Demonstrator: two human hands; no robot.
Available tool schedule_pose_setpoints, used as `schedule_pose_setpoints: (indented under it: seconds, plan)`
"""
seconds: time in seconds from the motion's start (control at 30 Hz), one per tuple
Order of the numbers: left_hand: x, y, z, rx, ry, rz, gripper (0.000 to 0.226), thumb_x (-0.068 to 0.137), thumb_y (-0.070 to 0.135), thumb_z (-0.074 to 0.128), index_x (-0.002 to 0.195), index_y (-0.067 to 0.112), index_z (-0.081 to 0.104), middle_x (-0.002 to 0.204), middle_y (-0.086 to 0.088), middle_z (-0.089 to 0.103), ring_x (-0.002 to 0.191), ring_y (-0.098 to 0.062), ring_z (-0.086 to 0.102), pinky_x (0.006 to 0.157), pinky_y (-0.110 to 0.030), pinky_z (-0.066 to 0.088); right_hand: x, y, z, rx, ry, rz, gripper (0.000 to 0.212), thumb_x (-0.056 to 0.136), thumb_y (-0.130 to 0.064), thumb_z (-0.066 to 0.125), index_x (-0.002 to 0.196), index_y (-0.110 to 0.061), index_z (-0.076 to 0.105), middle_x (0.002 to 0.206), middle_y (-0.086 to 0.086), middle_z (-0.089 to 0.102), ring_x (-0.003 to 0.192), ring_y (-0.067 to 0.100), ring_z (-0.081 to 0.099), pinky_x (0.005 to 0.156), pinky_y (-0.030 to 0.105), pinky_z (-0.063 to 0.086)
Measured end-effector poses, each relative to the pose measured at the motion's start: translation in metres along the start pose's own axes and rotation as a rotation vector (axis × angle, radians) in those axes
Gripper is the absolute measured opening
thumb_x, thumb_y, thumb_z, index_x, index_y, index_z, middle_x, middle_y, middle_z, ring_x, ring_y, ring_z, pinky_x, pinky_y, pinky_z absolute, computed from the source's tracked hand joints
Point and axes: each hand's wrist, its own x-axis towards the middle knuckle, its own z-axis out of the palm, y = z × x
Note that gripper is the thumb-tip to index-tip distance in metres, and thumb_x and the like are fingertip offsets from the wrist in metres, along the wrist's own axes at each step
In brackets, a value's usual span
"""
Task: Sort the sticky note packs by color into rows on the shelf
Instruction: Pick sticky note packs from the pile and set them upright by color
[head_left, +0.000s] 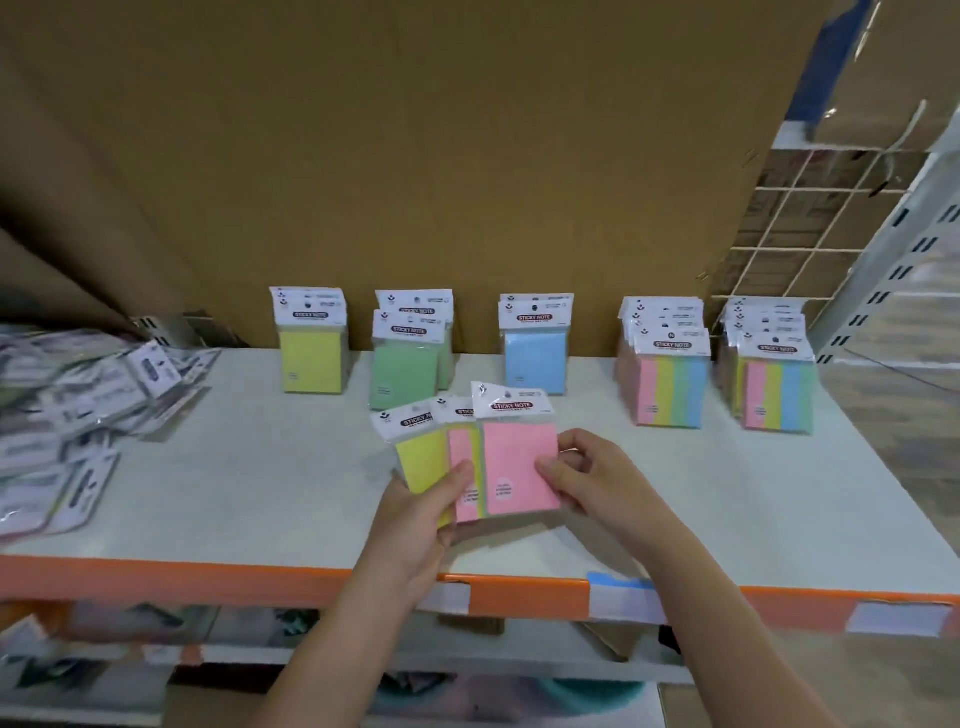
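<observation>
Pink pack (522, 467) pinched at its right edge by fingers of our right hand (597, 483) — our left hand (421, 519) grips the fanned yellow pack (422, 460) and striped pack (464, 467) mid-frame; white shelf (260, 493) spreads wide around them, orange front edge (208, 579) under our wrists.

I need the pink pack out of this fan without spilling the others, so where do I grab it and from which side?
Pinch the pink pack by its free right edge, coming from the right, as the right hand does. Its left edge overlaps the striped pack, which the left hand grips.
</observation>
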Motion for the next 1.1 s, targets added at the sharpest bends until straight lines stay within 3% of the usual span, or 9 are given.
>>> schedule_pose_setpoints:
  seconds: [0.3,0.5,0.6,0.7,0.77,0.83,0.9,1.0,1.1]
  plan:
    - [0.003,0.043,-0.084,0.005,0.074,0.045,0.036,0.088,-0.012,0.058,0.123,-0.001,0.058,0.111,-0.021,0.072,0.099,-0.034,0.071,0.075,-0.049,0.061,0.035,-0.017,0.088,-0.037,0.040,-0.007,0.020,0.095,-0.018,0.065,0.099,0.001,0.061,0.058,-0.003,0.055,0.048,0.005,0.047,0.047,0.019,0.037]
    - [-0.001,0.081,-0.160,-0.114,0.181,0.137,0.027,0.087,-0.016,0.057,0.107,0.002,0.058,0.084,-0.010,0.077,0.072,-0.022,0.075,0.053,-0.031,0.059,0.089,-0.052,0.168,-0.165,0.140,-0.134,0.013,0.093,-0.019,0.067,0.084,-0.017,0.058,0.058,-0.010,0.057,0.049,0.000,0.053,0.053,0.023,0.041]
    - [-0.001,0.095,-0.197,-0.147,0.278,0.164,0.036,0.086,-0.016,0.059,0.103,0.015,0.053,0.091,-0.013,0.074,0.069,-0.017,0.075,0.051,-0.029,0.058,0.125,-0.071,0.224,-0.226,0.173,-0.171,0.018,0.091,-0.018,0.066,0.078,-0.022,0.053,0.063,-0.003,0.058,0.055,0.010,0.055,0.060,0.032,0.047]
    - [-0.003,0.106,-0.227,-0.174,0.295,0.152,0.072,0.086,-0.016,0.060,0.141,0.022,0.035,0.097,-0.003,0.055,0.067,-0.015,0.071,0.051,-0.034,0.059,0.160,-0.086,0.276,-0.292,0.231,-0.183,0.014,0.092,-0.017,0.062,0.083,-0.019,0.052,0.074,-0.002,0.058,0.071,0.019,0.055,0.063,0.033,0.042]
    - [-0.003,0.111,-0.245,-0.195,0.288,0.135,0.091,0.085,-0.016,0.061,0.150,0.035,0.024,0.094,0.007,0.043,0.073,-0.014,0.060,0.054,-0.038,0.060,0.179,-0.094,0.305,-0.368,0.275,-0.190,0.006,0.096,-0.016,0.058,0.096,-0.011,0.056,0.090,0.005,0.063,0.086,0.026,0.058,0.068,0.031,0.038]
    - [-0.005,0.116,-0.257,-0.198,0.281,0.127,0.078,0.085,-0.017,0.061,0.124,0.049,0.045,0.086,0.007,0.039,0.073,-0.013,0.051,0.056,-0.042,0.060,0.195,-0.096,0.329,-0.448,0.319,-0.174,0.015,0.098,-0.013,0.055,0.109,-0.003,0.056,0.106,0.016,0.066,0.100,0.032,0.061,0.074,0.033,0.039]
    - [-0.007,0.119,-0.266,-0.188,0.270,0.110,0.068,0.085,-0.018,0.060,0.103,0.046,0.051,0.077,0.002,0.049,0.069,-0.016,0.054,0.056,-0.041,0.060,0.206,-0.094,0.346,-0.495,0.333,-0.139,0.019,0.098,-0.009,0.051,0.115,-0.001,0.053,0.111,0.019,0.064,0.104,0.035,0.061,0.074,0.032,0.040]
    - [-0.009,0.118,-0.274,-0.132,0.204,0.116,0.065,0.085,-0.019,0.057,0.083,0.044,0.070,0.063,0.011,0.069,0.063,-0.008,0.070,0.058,-0.041,0.060,0.219,-0.090,0.362,-0.499,0.324,-0.089,0.025,0.098,-0.010,0.046,0.122,-0.002,0.047,0.115,0.018,0.058,0.103,0.033,0.057,0.074,0.030,0.035]
    - [-0.011,0.119,-0.276,-0.111,0.198,0.093,0.053,0.084,-0.018,0.059,0.084,0.033,0.072,0.077,0.004,0.074,0.082,-0.019,0.074,0.072,-0.054,0.060,0.229,-0.089,0.368,-0.518,0.334,-0.056,0.027,0.098,-0.009,0.044,0.124,-0.002,0.046,0.117,0.019,0.057,0.105,0.035,0.057,0.075,0.031,0.035]
